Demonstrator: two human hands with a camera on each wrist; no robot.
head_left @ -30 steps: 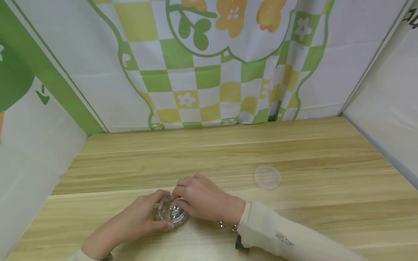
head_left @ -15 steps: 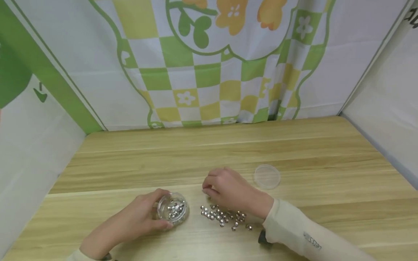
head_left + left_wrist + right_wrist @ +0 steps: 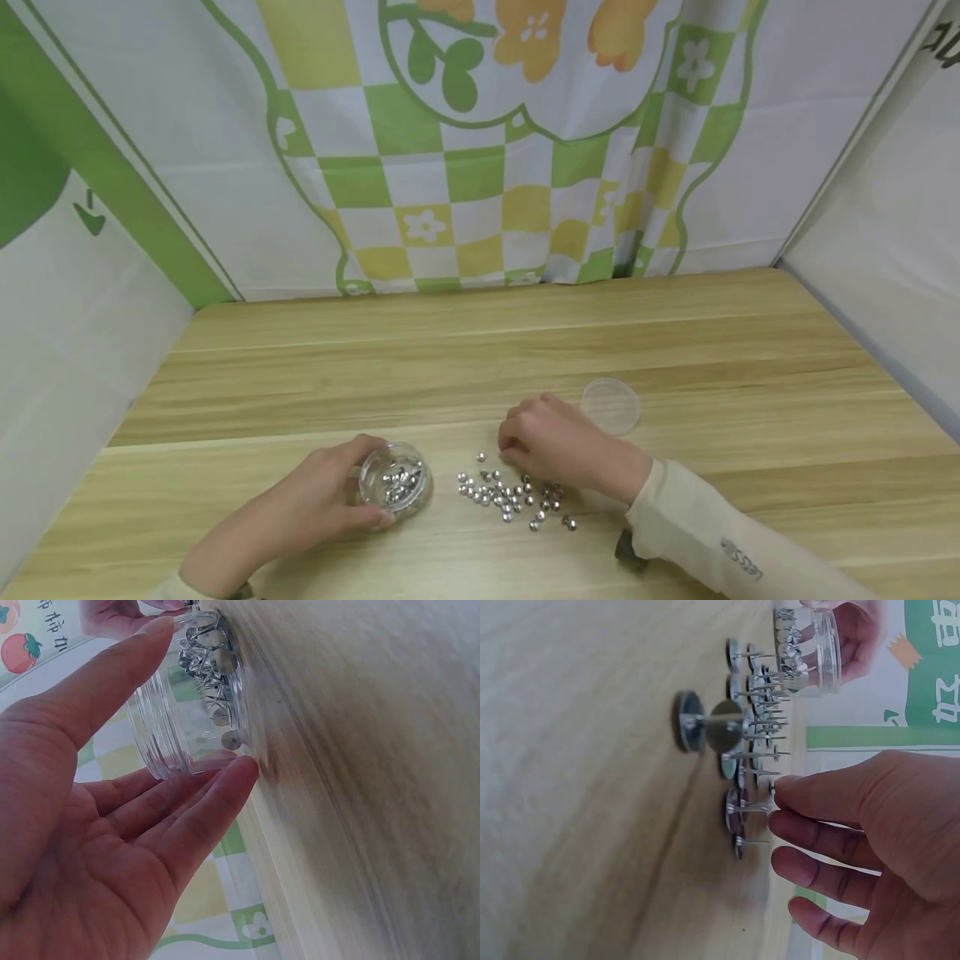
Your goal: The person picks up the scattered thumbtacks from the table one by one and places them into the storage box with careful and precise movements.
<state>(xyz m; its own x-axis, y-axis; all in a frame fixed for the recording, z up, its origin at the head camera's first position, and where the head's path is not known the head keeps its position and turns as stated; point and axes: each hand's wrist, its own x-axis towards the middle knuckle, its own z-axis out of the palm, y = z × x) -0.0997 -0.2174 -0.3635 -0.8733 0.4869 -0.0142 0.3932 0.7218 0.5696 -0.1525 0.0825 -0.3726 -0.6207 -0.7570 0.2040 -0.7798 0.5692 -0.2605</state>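
One by one, best lift tacks by rims, clear of upright points; steady jar, gripped in left hand at their 9 o'clock; cannot tell if pinching one with right hand, at their 1 o'clock.

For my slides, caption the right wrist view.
Thumbtacks scattered near the right hand, more in the clear jar the left hand holds.
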